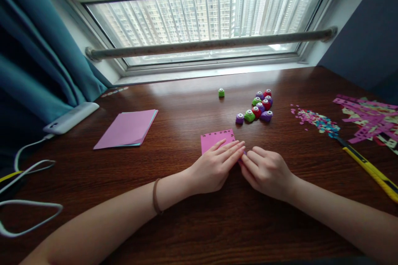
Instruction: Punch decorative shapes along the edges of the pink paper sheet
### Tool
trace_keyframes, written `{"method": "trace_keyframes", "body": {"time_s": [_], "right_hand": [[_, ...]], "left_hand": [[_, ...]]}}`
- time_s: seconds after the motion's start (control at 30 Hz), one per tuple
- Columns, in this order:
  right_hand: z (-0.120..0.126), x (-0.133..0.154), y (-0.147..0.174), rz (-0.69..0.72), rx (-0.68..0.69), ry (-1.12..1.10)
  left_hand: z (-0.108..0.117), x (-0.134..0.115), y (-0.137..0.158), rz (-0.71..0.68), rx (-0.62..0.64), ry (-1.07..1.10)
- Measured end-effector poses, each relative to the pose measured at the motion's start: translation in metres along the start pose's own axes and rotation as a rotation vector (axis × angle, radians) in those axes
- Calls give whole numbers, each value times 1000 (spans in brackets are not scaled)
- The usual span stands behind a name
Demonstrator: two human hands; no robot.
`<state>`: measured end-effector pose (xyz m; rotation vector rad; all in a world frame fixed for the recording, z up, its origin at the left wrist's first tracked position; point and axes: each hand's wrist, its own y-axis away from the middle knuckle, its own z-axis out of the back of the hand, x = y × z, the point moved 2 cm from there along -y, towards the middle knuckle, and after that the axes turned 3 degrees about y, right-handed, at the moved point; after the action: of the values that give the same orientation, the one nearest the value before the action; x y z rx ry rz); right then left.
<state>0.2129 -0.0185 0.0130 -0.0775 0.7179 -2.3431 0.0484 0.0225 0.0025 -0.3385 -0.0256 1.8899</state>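
A square of pink paper [209,142] lies in front of me, with small shaped holes along its top edge and near its right edge. My left hand [214,165] rests over it with fingers stretched out flat, covering the lower part. At the paper's right edge my right hand [265,169] is closed around a small paper punch, mostly hidden; only a bit of purple shows between the hands. The left fingertips meet the right fingers there. Beyond the paper sit several small punches in purple, green and red, among them a purple punch [239,119] and a green punch [249,116].
A lone green punch [221,92] stands farther back. To the left lie a stack of coloured paper [127,128] and a white device [73,118] with a cable. On the right are confetti [320,121], a yellow cutter knife [370,167] and punched paper strips [367,114].
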Motion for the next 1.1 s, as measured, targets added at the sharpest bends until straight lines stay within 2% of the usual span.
{"method": "trace_keyframes", "body": {"time_s": [0.1,0.27,0.5,0.63,0.83,1.0,1.1], "right_hand": [[-1,-6,1,-55,-40,-95],[-5,-18,-1,-216,15,-368],[-11,-29,-1,-229,166,-556],[-8,-46,-4,-283,146,-506],[-22,-70,3,-508,48,-376],[-30,-73,8,-509,31,-261],[-21,-69,5,-479,-61,-166]], "left_hand": [[0,2,0,43,-12,44],[1,6,-2,140,-49,81],[-6,9,-2,197,26,62],[-5,9,-2,188,15,47],[-2,8,-3,188,43,53],[-1,8,-1,195,43,40],[-1,8,0,217,8,48]]}}
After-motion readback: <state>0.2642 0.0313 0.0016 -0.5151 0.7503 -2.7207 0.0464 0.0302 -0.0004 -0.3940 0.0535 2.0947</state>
